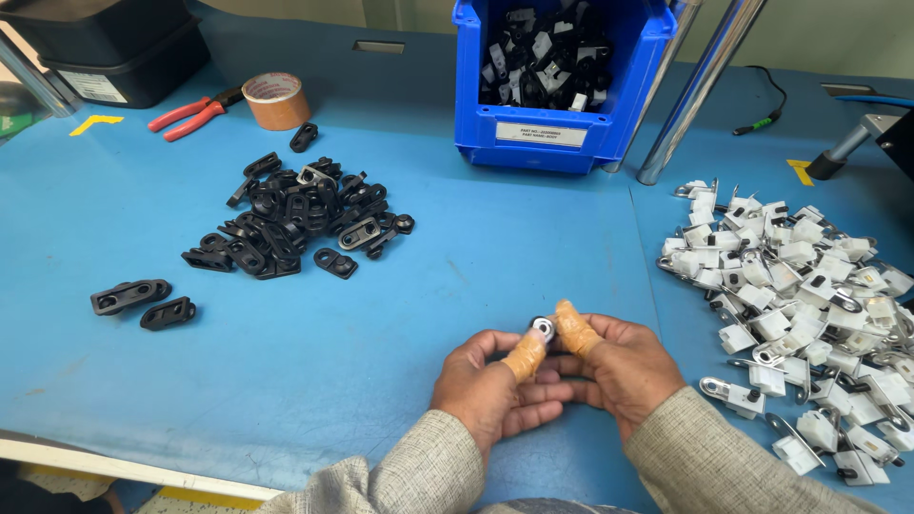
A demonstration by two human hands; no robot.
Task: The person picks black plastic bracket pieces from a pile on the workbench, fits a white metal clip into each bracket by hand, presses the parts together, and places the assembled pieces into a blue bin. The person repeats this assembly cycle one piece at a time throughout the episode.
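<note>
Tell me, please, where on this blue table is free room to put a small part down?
Bare table lies between the black parts pile and the white parts heap, in front of the blue bin. Another bare patch sits near the front edge, left of the left hand. The right side, beside the right hand, is crowded.

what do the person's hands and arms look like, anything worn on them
Both arms wear long, loose sleeves of a grey-beige woven fabric with a fine check, reaching the wrists. The left hand and the right hand are bare apart from tan tape-like finger wraps: one on the left thumb, one on a right fingertip. No gloves, rings or watch show.
</note>
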